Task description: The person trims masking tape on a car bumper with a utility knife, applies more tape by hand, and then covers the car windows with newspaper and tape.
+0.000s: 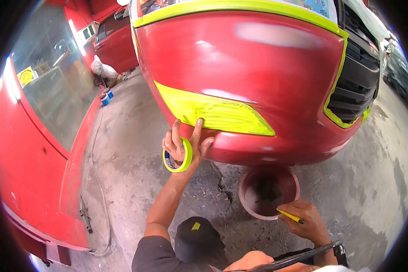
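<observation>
My left hand (196, 148) carries a roll of yellow-green masking tape (187, 157), looped around some of its fingers. Its index fingertip presses at the lower edge of a patch of the same tape (226, 115) on a red car bumper (190, 54). The thumb is stretched out beside the paintwork. Lower right, my right hand (307, 221) grips a yellow utility knife (290, 216), its tip end pointing left over the rim of a bucket (296, 190).
Black grille slats (356, 75) edged with tape are at the bumper's right. A hose (95, 156) runs along the concrete floor (127, 154) on the left, beside a red wall (25, 158) with glass. Small cans (105, 99) and another red car (118, 43) stand farther back.
</observation>
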A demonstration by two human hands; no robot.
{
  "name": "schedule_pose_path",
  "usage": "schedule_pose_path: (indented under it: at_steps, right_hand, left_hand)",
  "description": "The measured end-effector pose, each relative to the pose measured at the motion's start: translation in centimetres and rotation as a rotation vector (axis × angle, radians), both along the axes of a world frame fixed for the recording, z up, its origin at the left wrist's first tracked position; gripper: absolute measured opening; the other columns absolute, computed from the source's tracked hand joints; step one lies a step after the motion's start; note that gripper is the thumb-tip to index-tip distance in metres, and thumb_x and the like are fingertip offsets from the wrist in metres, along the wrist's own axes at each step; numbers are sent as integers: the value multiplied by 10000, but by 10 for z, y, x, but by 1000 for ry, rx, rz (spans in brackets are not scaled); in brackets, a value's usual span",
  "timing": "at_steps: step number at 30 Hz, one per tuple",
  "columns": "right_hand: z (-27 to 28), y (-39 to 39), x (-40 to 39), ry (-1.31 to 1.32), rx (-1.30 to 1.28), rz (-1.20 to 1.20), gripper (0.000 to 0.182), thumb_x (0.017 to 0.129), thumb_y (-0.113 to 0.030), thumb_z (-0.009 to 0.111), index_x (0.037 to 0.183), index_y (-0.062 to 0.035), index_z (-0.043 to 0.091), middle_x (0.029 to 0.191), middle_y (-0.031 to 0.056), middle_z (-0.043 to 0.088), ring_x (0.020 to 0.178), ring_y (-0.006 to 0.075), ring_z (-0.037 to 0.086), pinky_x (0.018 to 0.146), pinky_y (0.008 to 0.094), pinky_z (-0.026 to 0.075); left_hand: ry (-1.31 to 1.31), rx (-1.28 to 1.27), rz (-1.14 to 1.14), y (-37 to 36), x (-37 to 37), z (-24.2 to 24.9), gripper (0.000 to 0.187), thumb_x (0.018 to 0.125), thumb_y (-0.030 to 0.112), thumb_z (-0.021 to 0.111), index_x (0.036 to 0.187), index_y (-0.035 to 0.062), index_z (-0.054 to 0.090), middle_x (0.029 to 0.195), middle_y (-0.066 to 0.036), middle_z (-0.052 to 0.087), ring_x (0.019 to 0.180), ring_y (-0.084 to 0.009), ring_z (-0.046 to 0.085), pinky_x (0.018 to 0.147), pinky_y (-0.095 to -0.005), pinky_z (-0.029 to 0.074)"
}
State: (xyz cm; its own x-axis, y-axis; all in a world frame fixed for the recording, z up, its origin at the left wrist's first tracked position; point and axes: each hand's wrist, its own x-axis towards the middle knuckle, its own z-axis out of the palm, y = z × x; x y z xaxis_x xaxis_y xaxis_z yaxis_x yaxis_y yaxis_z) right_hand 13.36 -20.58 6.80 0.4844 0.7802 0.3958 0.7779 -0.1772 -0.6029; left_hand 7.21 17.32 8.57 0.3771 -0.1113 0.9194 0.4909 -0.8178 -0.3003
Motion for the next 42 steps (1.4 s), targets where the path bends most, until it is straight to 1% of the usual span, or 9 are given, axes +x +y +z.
schedule_pose_path:
  at_steps: [4, 5, 8, 9, 22, 24, 31, 39, 42]
  right_hand:
    - [-1, -1, 0, 13, -17, -7, 242, 789, -70, 810, 1020, -28, 755, 924, 148, 752, 795, 324, 715, 711, 392, 572]
    - [-2, 0, 0, 21, -5, -13, 243, 789, -70, 812, 1021, -25, 756, 925, 150, 753, 799, 324, 716, 715, 389, 574]
    - [-4, 2, 2, 39, 1, -14, 246, 785, -68, 816, 1020, -21, 758, 927, 153, 754, 804, 324, 718, 721, 384, 576]
    - [-4, 2, 3, 43, -5, -15, 248, 782, -65, 819, 1018, -20, 759, 926, 154, 754, 806, 324, 719, 723, 382, 577]
    - [-6, 6, 10, 28, -22, 4, 238, 790, -61, 810, 1018, -19, 755, 913, 153, 753, 798, 325, 720, 717, 383, 577]
    - [-8, 5, 10, 46, -18, -6, 238, 787, -58, 811, 1016, -20, 755, 909, 153, 752, 792, 325, 719, 718, 382, 576]
    - [-10, -2, 13, 45, -93, -4, 256, 851, -129, 795, 1095, -64, 753, 1003, 128, 758, 873, 290, 716, 793, 377, 583]
    - [-6, -2, 15, 52, -82, 29, 270, 852, -127, 788, 1110, -58, 747, 1000, 132, 757, 867, 301, 716, 773, 393, 576]
    - [-9, -4, 14, 18, -59, 23, 255, 856, -125, 780, 1096, -45, 749, 986, 141, 756, 849, 314, 713, 759, 396, 571]
  left_hand:
    - [-145, -109, -150, 11, 9, -15, 539, 940, 394, 706, 1381, 98, 619, 1408, -229, 401, 1190, -362, 413, 974, -482, 381]
    - [-210, -334, -267, 6, 13, -20, 701, 889, 255, 769, 1474, 13, 468, 1415, -246, 381, 1284, -373, 353, 1050, -485, 341]
    - [-335, -723, -542, -13, 26, -1, 882, 849, 212, 815, 1547, 5, 318, 1434, -250, 350, 1346, -365, 291, 1118, -473, 286]
    - [-245, -746, -448, -11, 29, 0, 978, 816, 182, 846, 1572, 11, 249, 1443, -246, 335, 1351, -358, 280, 1147, -459, 249]
    - [-340, -714, -447, -22, 47, 0, 1044, 757, 161, 841, 1581, 16, 217, 1430, -268, 284, 1362, -373, 241, 1143, -499, 204]
    - [-387, -709, -432, -24, 50, 1, 969, 764, 92, 800, 1558, -13, 256, 1434, -251, 302, 1355, -369, 302, 1133, -475, 287]
    - [-281, -586, -465, -32, 61, -19, 1425, 652, 453, 960, 1581, -58, 9, 1553, -347, 49, 1450, -463, 125, 1159, -540, 213]
    - [-261, -593, -344, -48, 64, -6, 1485, 634, 494, 956, 1577, -54, -52, 1575, -346, -57, 1474, -485, 59, 1183, -537, 212]
    - [-323, -785, -402, -35, 56, -5, 1467, 628, 461, 965, 1587, -34, -28, 1581, -342, -70, 1486, -488, 45, 1194, -518, 227]
